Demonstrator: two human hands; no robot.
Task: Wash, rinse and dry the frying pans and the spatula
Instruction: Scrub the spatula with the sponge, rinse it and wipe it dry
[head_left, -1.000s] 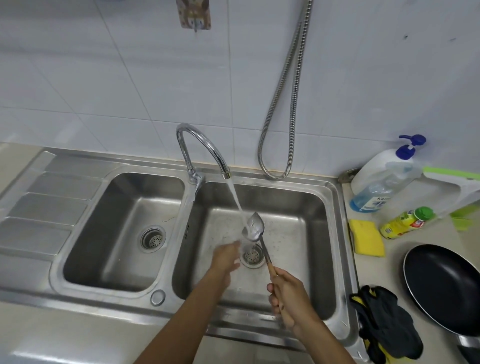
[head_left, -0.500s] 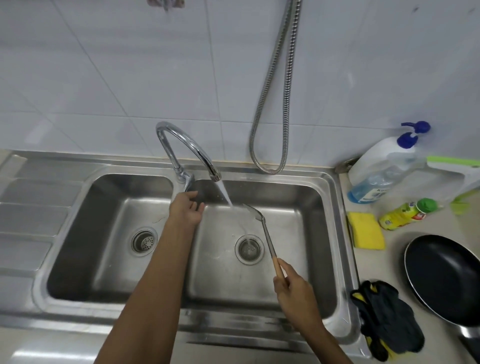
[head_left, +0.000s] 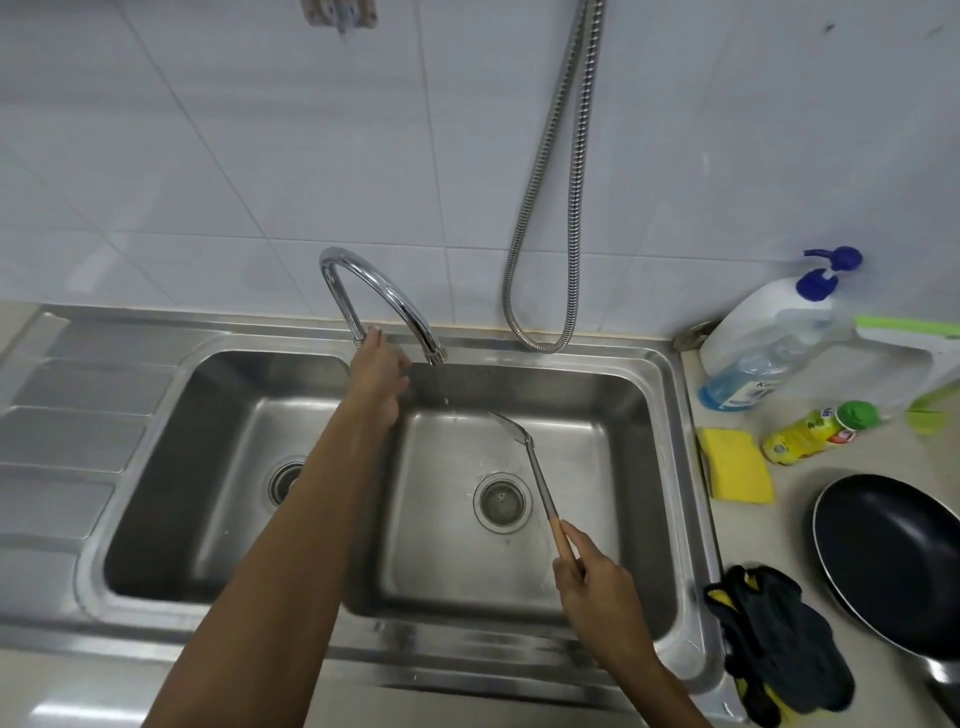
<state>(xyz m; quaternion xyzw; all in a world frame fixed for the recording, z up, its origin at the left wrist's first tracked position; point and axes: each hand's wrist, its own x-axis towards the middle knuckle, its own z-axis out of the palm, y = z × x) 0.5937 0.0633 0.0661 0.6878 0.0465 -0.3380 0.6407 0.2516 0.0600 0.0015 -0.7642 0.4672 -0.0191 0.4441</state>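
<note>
Holding the spatula (head_left: 525, 457) over the right basin (head_left: 613, 395) of a double steel sink, the right hand (head_left: 597, 587) pinches the end of its wooden handle between thumb and fingers. Beyond the sink's right rim, on the worktop (head_left: 779, 525), lie a yellow sponge (head_left: 737, 470), a small yellow bottle (head_left: 815, 431) on its side, a pump soap bottle (head_left: 763, 343), a dark cloth (head_left: 779, 660) and a black frying pan (head_left: 893, 561), all well apart from the spatula. The left hand (head_left: 376, 369) rests at the base of the faucet (head_left: 374, 291); its fingers are hidden behind its back, so their grip cannot be told. The spatula's long axis runs from near right to far left, with the blade raised toward the spout, beyond the drain (head_left: 500, 501). Blade and shaft stand apart from the basin walls on every side.
</note>
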